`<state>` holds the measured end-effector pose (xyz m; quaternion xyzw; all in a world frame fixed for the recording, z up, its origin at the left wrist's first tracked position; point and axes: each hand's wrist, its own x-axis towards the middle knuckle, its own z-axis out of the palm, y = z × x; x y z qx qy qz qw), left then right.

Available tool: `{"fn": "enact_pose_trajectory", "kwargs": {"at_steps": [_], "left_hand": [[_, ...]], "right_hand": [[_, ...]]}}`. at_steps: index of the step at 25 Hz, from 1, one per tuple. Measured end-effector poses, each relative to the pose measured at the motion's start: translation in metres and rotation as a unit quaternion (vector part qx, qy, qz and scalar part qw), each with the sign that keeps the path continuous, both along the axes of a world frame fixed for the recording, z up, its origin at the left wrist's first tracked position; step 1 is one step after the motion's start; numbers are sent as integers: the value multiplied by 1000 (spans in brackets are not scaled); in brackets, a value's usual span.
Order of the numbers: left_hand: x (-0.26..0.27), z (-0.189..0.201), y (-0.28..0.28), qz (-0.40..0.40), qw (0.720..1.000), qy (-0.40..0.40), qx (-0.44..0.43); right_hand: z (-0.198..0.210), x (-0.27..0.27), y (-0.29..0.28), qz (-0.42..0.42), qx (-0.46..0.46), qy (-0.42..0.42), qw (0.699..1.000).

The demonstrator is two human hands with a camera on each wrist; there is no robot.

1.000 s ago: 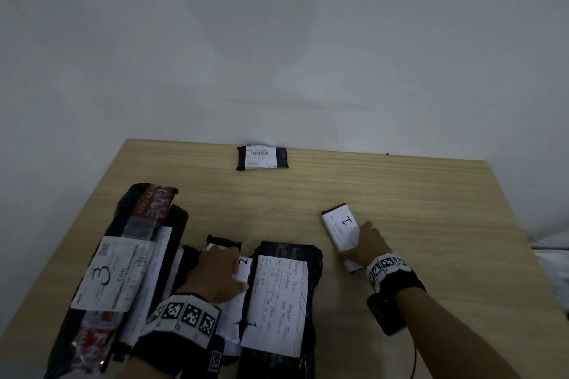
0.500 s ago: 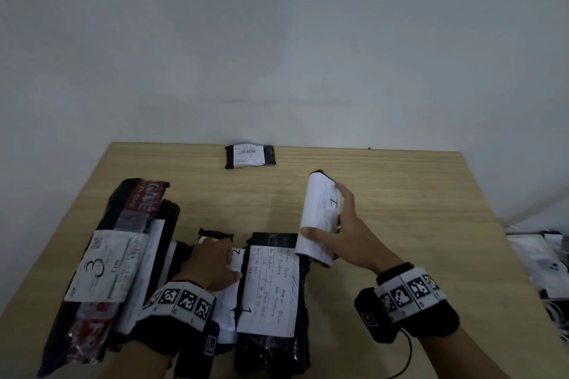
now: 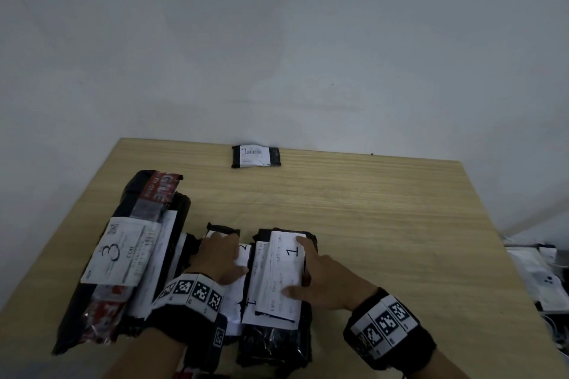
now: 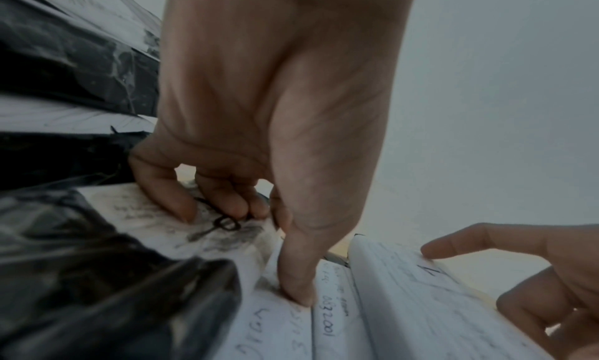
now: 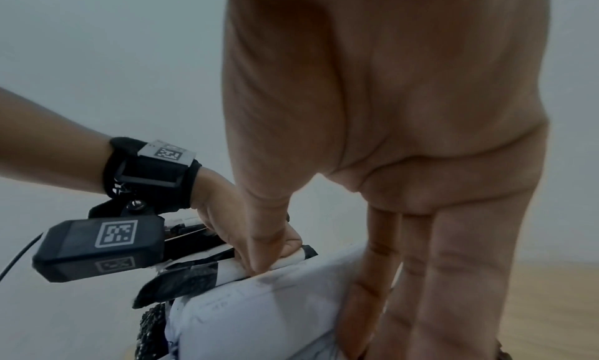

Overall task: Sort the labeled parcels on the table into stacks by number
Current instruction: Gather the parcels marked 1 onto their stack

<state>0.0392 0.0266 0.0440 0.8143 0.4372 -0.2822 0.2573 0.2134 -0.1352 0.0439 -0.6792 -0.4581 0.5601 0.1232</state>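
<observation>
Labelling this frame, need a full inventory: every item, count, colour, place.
Small white-wrapped parcel marked 1: one, white, atop the black parcel labelled 1.
Black plastic parcel labelled 1: one, black, near centre.
Parcel labelled 2: one, black with white label, between the 1 and 3 stacks.
Long black parcels, top one labelled 3: stack, count unclear, black with red tape, near left.
Small black parcel with barcode label: one, far edge.
Wooden table: one, light.
Pale items: unclear, off right edge.
Left hand: on parcel 2.
Right hand: grips small parcel.

Light: dim, even, soft shadows only.
Focus: head view sharp; wrist views blurred, noisy.
Distortion: wide-angle bending toward edges.
</observation>
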Motion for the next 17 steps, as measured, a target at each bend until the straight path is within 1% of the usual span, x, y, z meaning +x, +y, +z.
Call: {"fn": "enact_pose_trajectory", "kwargs": {"at_steps": [3, 6, 9, 11, 13, 15, 17], "left_hand": [[-3, 4, -14, -14, 1000, 7, 4], [1, 7, -27, -31, 1000, 1, 0], [14, 15, -37, -66, 998, -17, 3], [22, 25, -44, -83, 995, -48, 2], [30, 33, -52, -103, 991, -88, 1], [36, 47, -66, -136, 982, -133, 5], [41, 61, -78, -170, 969, -177, 14]], "right_hand": [[9, -5, -10, 30, -9, -15, 999], [16, 6, -20, -24, -3, -42, 999], [30, 29, -34, -75, 4, -127, 989], [41, 46, -49, -95, 14, -202, 975], [49, 64, -66, -110, 8, -280, 954], [53, 79, -91, -136, -16, -347, 928], [56, 94, -111, -162, -48, -389, 906]]}}
